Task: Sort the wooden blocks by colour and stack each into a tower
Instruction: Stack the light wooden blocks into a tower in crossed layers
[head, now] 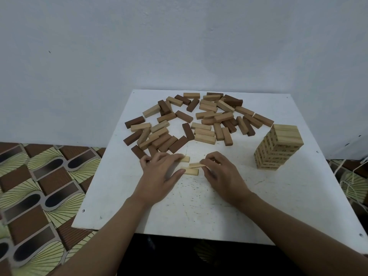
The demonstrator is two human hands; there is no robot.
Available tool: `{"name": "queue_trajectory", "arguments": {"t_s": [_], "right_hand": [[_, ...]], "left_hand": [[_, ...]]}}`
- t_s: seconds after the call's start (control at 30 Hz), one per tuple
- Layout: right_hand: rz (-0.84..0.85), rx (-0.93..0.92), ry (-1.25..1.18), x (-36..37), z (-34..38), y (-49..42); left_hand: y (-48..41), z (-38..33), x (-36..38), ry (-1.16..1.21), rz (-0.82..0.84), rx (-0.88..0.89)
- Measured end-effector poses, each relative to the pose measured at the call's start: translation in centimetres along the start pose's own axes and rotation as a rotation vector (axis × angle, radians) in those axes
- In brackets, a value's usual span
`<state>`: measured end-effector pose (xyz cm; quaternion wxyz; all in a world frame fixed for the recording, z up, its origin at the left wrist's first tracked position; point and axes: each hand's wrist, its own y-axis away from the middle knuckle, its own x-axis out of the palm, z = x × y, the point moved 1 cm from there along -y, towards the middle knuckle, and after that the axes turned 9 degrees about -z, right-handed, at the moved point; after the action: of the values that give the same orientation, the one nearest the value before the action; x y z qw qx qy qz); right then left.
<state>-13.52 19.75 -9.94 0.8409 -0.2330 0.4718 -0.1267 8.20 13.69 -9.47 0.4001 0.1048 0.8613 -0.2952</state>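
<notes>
Left hand (161,170) lies straight-fingered on pale rectangular wooden blocks (191,171) in the middle of the white table (278,206); right hand (221,174) pinches one's end. Light, stiff and smooth, they probably slide easily, so grip the long sides.

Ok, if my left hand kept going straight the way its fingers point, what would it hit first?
The pale block at the fingertips of your left hand, which already seems to touch it. Beyond that, likely the pile of loose blocks, though depth is unclear.
</notes>
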Motion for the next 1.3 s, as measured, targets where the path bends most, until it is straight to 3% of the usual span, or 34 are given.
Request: {"name": "queue_trajectory", "arguments": {"t_s": [0.57,1.13,1.3], "right_hand": [[0.036,-0.062,0.044,0.12,-0.03,0.04],[0.047,0.066,-0.082,0.07,-0.06,-0.54],[0.061,0.059,-0.076,-0.08,0.10,-0.51]], "left_hand": [[-0.13,0.35,0.58,-0.092,0.044,0.040],[-0.18,0.54,0.91,0.076,0.121,0.096],[-0.15,0.69,0.82,0.100,0.120,0.034]]}}
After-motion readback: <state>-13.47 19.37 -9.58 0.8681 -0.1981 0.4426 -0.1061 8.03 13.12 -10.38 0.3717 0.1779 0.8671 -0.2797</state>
